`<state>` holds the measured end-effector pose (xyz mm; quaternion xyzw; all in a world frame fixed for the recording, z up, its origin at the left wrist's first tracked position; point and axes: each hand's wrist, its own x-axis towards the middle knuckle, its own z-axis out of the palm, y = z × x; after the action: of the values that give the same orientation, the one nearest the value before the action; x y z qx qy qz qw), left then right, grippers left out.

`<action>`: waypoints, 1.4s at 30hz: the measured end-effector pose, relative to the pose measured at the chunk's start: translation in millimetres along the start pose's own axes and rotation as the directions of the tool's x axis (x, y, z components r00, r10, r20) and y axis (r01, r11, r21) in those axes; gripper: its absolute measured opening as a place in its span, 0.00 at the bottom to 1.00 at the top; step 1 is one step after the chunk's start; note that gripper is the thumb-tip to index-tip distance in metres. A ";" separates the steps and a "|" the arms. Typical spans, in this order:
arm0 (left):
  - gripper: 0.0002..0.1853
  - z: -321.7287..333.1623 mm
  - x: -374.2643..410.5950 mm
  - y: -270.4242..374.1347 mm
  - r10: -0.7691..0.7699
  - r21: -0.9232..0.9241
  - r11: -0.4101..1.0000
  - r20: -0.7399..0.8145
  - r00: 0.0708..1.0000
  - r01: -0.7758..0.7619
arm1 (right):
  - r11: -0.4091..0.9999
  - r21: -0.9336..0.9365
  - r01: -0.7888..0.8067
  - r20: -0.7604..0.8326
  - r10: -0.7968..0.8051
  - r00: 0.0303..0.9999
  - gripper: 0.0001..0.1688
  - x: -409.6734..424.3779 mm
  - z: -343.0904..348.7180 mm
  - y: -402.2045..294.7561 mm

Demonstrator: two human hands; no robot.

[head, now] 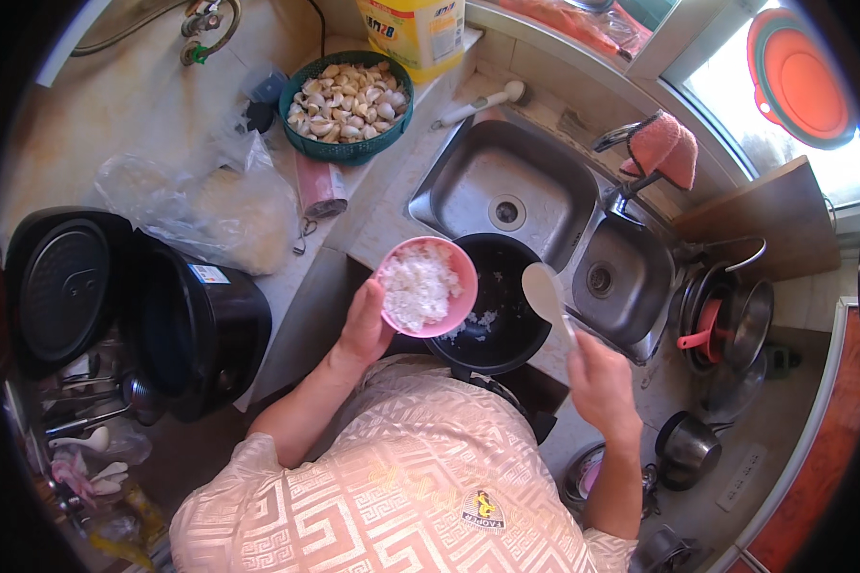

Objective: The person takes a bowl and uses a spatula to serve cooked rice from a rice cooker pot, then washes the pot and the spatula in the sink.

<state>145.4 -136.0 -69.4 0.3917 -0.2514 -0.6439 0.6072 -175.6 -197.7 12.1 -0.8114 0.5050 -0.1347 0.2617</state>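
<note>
My left hand (368,324) grips a pink bowl (466,290) by its near left side. Cooked white rice (419,286) fills the bowl. Held by its handle, a pale rice paddle (545,294) is in my right hand (602,383), its blade over the right rim of a black pot (512,351). That dark, round inner pot stands in front of my body, partly covered by the bowl. A few clumps of rice (481,322) lie on its bottom.
Beyond the pot is a double steel sink (466,165). An open black rice cooker (222,344) stands at left, near a plastic bag (222,208). A green basket of garlic (347,154) and a yellow jug (430,64) stand behind. Stacked pans (749,322) are at right.
</note>
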 end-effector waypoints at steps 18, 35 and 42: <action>0.52 -31.6 -19.7 -29.4 -0.117 -0.302 0.950 -0.101 0.988 0.082 | 0.959 -0.242 0.149 0.343 -0.060 0.938 0.08 73.7 137.7 1.5; 0.49 -45.2 -6.3 -30.0 -0.128 -0.416 0.906 -0.092 0.987 0.079 | 0.959 -0.247 0.137 0.589 0.036 0.808 0.11 60.0 155.0 -13.9; 0.48 -46.6 -12.6 -30.7 -0.137 -0.358 0.927 -0.047 0.989 0.112 | 0.962 -0.162 0.219 0.734 -0.031 0.679 0.11 64.0 133.2 -8.9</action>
<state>164.6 -112.5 -117.9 0.3137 -0.0844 -0.7015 0.6343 -75.6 -213.1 -96.0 -0.8562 0.3156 0.2401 0.3311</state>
